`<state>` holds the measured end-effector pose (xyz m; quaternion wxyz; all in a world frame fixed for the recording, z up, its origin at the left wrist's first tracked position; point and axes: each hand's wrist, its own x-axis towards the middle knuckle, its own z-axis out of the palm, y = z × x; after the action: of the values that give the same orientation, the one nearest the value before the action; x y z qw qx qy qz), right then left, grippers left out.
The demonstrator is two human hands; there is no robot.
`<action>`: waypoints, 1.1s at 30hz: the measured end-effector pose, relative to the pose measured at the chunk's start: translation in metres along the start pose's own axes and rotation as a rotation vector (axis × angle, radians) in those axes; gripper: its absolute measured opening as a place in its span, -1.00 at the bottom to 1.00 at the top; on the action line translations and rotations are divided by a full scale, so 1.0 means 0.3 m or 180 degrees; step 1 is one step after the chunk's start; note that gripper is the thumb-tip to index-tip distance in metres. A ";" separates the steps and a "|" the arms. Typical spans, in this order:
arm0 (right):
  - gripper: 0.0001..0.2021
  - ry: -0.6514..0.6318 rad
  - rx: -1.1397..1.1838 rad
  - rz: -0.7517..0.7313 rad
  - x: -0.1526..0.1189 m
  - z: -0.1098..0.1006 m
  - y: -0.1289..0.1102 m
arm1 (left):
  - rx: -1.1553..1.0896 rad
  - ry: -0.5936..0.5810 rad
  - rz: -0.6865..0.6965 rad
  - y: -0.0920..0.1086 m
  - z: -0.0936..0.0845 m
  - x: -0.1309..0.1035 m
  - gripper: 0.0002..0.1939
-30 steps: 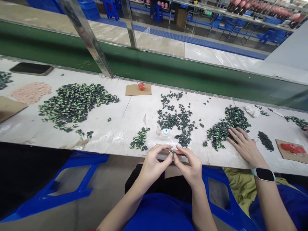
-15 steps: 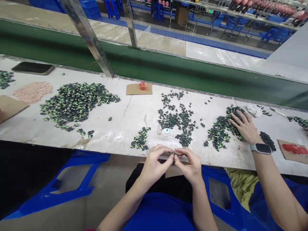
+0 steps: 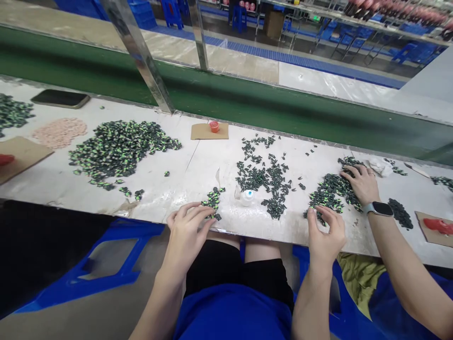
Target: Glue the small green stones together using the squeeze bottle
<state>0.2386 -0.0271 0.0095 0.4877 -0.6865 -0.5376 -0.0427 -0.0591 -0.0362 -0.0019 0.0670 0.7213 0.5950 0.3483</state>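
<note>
My left hand is at the small pile of dark and green pieces near the table's front edge. Its thumb and fingers close together at the pile's lower side, and whatever lies between them is too small to name. To the right, my right hand reaches the front of a larger green-flecked pile, thumb and fingers apart, with nothing visible held. Between the hands stand a white bottle with a blue tip and a spread of small dark pieces.
Another person's hand with a watch rests on the right pile. Left are a large pile, pale pink pieces and a phone. A red cup sits on cardboard at the back; a metal post rises behind.
My hands have parted from around a small piece at the front edge: the left went to the small pile, the right to the right-hand pile. The view shifted slightly.
</note>
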 end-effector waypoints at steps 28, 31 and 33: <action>-0.67 -0.0663 0.2289 0.1274 -0.126 0.108 -0.068 | -0.0556 -0.0708 0.0559 0.086 0.145 0.063 -0.83; -0.66 -0.0628 0.2479 0.1502 -0.117 0.104 -0.042 | -0.0602 -0.0777 0.0557 0.074 0.136 0.058 -0.84; -0.67 -0.0895 0.2297 0.1615 -0.061 0.095 -0.033 | -0.0619 -0.0766 0.0521 0.074 0.140 0.054 -0.84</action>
<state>0.2101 -0.0200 -0.0099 0.6129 -0.5818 -0.3940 0.3614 -0.0160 -0.0145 -0.0152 0.1786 0.7938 0.4855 0.3197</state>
